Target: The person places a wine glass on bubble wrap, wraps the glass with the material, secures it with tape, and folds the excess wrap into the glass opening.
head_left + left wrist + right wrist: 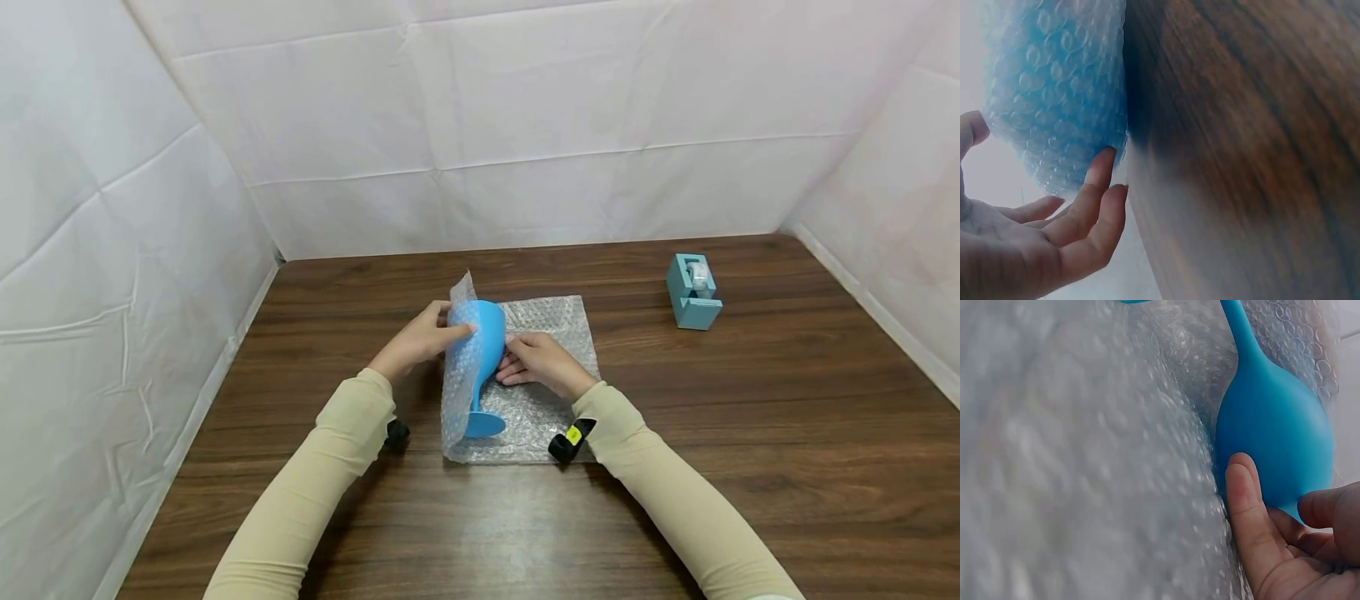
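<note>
The head view shows a blue goblet [492, 333] lying on its side on bubble wrap [536, 421], foot [486, 425] toward the person. Positions are given from the goblet. To its left, a flap [457, 396] of the bubble wrap stands raised against it; to its right, the rest lies spread on the wooden table [480, 533].

Left hand [422, 339]: at the goblet's left, grasping the flap against the bowl [1272, 425], thumb on the inner side, fingers bent round the outer. The left wrist view confirms bubbles between fingers and blue surface. Right hand [543, 365]: at the goblet's right, pinching the bowl between thumb and fingers. Tape dispenser [694, 310]: well apart, to the goblet's right, untouched.

I judge the step in hand to be folding the flap over the goblet, part done. The next move, in my opinion, calls for drawing that flap rightward across the bowl while the right hand steadies it, then clears the fold. Caution: the wide foot may prop the flap up.
</note>
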Demonstrator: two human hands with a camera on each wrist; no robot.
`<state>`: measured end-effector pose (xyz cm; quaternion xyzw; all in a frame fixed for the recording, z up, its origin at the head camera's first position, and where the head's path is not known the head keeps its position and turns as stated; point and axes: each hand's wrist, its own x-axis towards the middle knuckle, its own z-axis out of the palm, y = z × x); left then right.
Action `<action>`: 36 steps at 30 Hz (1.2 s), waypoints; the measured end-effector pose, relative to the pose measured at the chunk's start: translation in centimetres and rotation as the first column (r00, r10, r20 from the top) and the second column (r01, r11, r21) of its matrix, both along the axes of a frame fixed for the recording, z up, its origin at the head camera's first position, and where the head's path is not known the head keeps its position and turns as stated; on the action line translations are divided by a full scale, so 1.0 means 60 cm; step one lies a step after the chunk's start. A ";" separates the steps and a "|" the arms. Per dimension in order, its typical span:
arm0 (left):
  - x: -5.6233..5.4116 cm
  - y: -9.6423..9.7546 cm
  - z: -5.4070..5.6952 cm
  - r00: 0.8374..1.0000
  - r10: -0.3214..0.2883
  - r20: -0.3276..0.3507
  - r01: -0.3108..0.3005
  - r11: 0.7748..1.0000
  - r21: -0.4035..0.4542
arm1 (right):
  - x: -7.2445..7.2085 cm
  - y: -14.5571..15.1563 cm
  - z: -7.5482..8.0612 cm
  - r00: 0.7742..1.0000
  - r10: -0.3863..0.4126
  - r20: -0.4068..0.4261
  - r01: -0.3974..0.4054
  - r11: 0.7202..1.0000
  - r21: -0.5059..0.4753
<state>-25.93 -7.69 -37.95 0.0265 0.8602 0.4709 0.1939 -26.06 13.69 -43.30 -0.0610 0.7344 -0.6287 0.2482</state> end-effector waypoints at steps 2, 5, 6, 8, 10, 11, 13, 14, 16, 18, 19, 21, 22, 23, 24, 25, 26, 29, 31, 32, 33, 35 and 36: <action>-0.001 0.000 0.000 1.000 -0.006 -0.012 0.006 1.000 -0.022 | 0.000 0.000 0.000 1.000 -0.001 0.007 0.001 1.000 0.003; 0.000 0.001 0.001 0.999 -0.012 -0.032 0.010 0.999 -0.051 | -0.001 0.001 0.000 1.000 -0.005 0.009 0.005 1.000 0.013; 0.001 0.002 0.002 0.999 -0.014 -0.038 0.012 0.998 -0.057 | -0.002 0.001 0.000 1.000 -0.008 0.010 0.007 1.000 0.016; 0.003 0.004 0.002 0.998 -0.016 -0.053 0.013 0.998 -0.069 | -0.002 0.002 0.001 1.000 -0.014 0.010 0.014 1.000 0.015; 0.006 0.007 0.003 0.998 -0.016 -0.067 0.011 0.997 -0.083 | -0.003 0.004 0.001 1.000 -0.016 0.008 0.016 1.000 0.010; 0.007 0.008 0.003 0.997 -0.016 -0.073 0.009 0.996 -0.088 | -0.004 0.004 0.001 1.000 -0.015 0.006 0.015 1.000 0.009; 0.008 0.010 0.003 0.996 -0.012 -0.085 0.004 0.995 -0.103 | -0.004 0.005 0.001 1.000 -0.017 0.005 0.017 1.000 0.002; 0.008 0.012 0.002 0.996 -0.011 -0.090 0.001 0.994 -0.111 | -0.004 0.005 0.001 1.000 -0.016 0.003 0.016 1.000 0.000; 0.009 0.014 0.002 0.995 -0.007 -0.101 -0.005 0.992 -0.123 | -0.004 0.006 0.000 1.000 -0.019 0.004 0.019 1.000 -0.003; 0.009 0.016 0.002 0.994 -0.005 -0.110 -0.009 0.991 -0.133 | -0.004 0.006 0.000 1.000 -0.030 0.011 0.030 1.000 -0.007; 0.009 0.018 0.001 0.994 -0.006 -0.114 -0.010 0.991 -0.135 | -0.003 0.006 0.000 0.999 -0.031 0.010 0.031 1.000 -0.004; 0.010 0.019 0.001 0.993 -0.009 -0.121 -0.008 0.990 -0.140 | -0.002 0.006 0.001 0.999 -0.037 0.011 0.037 0.999 0.005; 0.010 0.021 0.002 0.992 -0.011 -0.124 -0.007 0.990 -0.140 | -0.002 0.007 0.001 0.999 -0.039 0.011 0.039 0.999 0.010; 0.010 0.022 0.002 0.992 -0.012 -0.127 -0.006 0.990 -0.140 | -0.001 0.007 0.002 0.999 -0.040 0.010 0.040 0.999 0.015; 0.011 0.022 0.002 0.991 -0.013 -0.130 -0.005 0.990 -0.139 | 0.000 0.008 0.002 0.999 -0.039 0.007 0.039 0.999 0.021; 0.012 0.023 0.002 0.991 -0.013 -0.133 -0.006 0.990 -0.138 | 0.001 0.009 0.003 0.999 -0.037 0.004 0.037 0.999 0.028; 0.012 0.024 0.002 0.990 -0.012 -0.138 -0.007 0.990 -0.138 | 0.001 0.009 0.003 0.999 -0.038 0.005 0.038 0.999 0.029; 0.013 0.027 0.001 0.989 -0.011 -0.150 -0.011 0.990 -0.143 | 0.002 0.010 0.003 0.999 -0.037 0.005 0.037 0.999 0.028; 0.013 0.029 0.000 0.987 -0.012 -0.159 -0.012 0.989 -0.148 | 0.002 0.012 0.003 0.999 -0.033 0.002 0.033 0.999 0.026; 0.014 0.030 0.000 0.987 -0.012 -0.163 -0.013 0.988 -0.152 | 0.002 0.012 0.003 1.000 -0.031 0.001 0.031 0.999 0.024; 0.014 0.031 0.000 0.986 -0.013 -0.166 -0.014 0.988 -0.156 | 0.003 0.013 0.003 1.000 -0.027 -0.001 0.027 0.999 0.024; 0.015 0.034 0.001 0.985 -0.015 -0.173 -0.014 0.987 -0.162 | 0.003 0.015 0.004 1.000 -0.021 -0.002 0.021 1.000 0.021; 0.016 0.036 0.001 0.984 -0.015 -0.176 -0.014 0.986 -0.164 | 0.003 0.016 0.004 1.000 -0.018 -0.002 0.018 1.000 0.021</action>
